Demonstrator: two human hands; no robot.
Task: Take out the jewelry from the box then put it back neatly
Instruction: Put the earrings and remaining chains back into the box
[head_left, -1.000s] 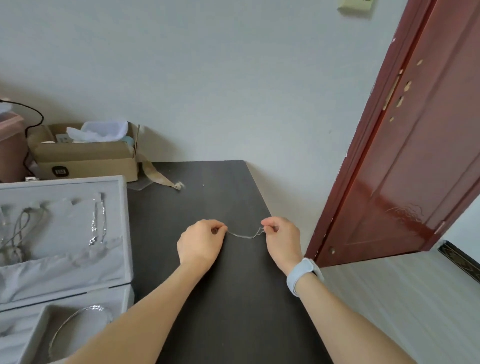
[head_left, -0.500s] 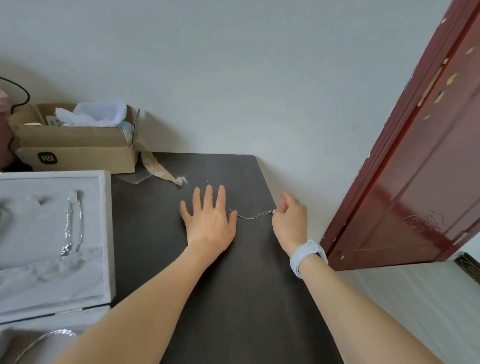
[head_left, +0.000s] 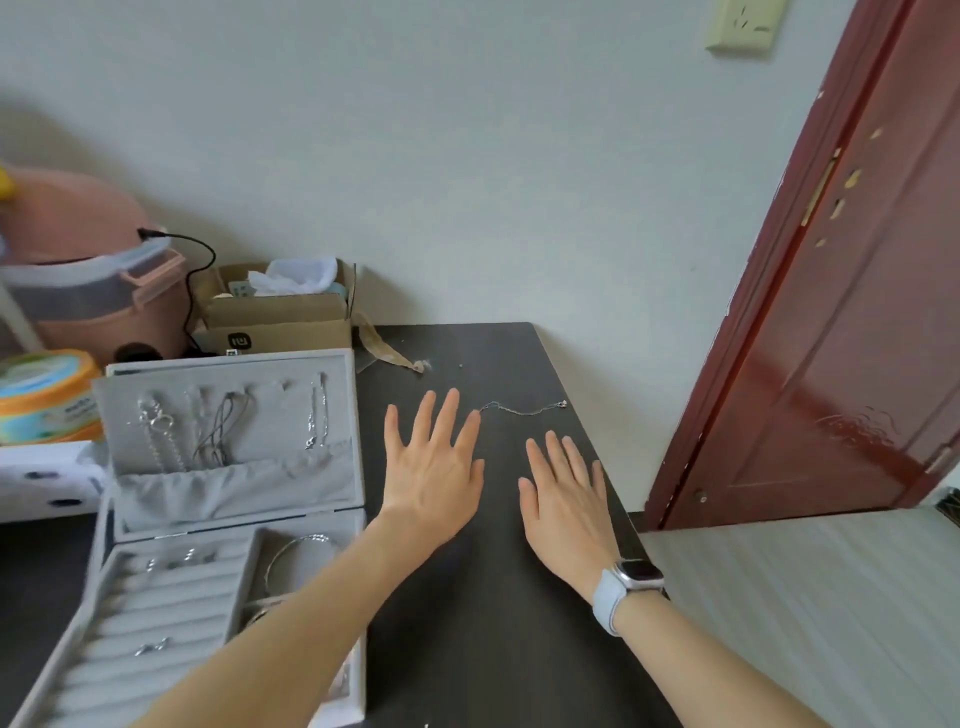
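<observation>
The chain (head_left: 522, 409) lies loose on the dark table (head_left: 493, 623), stretched in a shallow wavy line near the far right corner, its clasp end at 3 o'clock close to the table edge and its other end at 9 o'clock just beyond the left fingertips. It looks thin, light and limp; I judge it will sag and tangle if lifted by one end, can slide easily on the smooth top, and might snap or kink if pulled hard. The safest hold is probably a light pinch at each end, or at the clasp with the other hand supporting the middle. The left hand (head_left: 434, 473) is at 7 o'clock from the chain, flat, fingers spread and straight, holding nothing; whether its fingertips touch the chain end I cannot tell. The right hand (head_left: 563, 493), with a watch (head_left: 631, 577) on the wrist, lies at 6 o'clock from the chain, also flat and empty, apart from it. At 9 o'clock of the hands the box (head_left: 228, 519) stands open, more chains hanging in its raised lid (head_left: 228, 415), rings and a bangle (head_left: 298, 551) in the tray. Beyond the box at 12 o'clock sits a carton (head_left: 275, 317), and a red door (head_left: 831, 312) stands off to 3 o'clock.
</observation>
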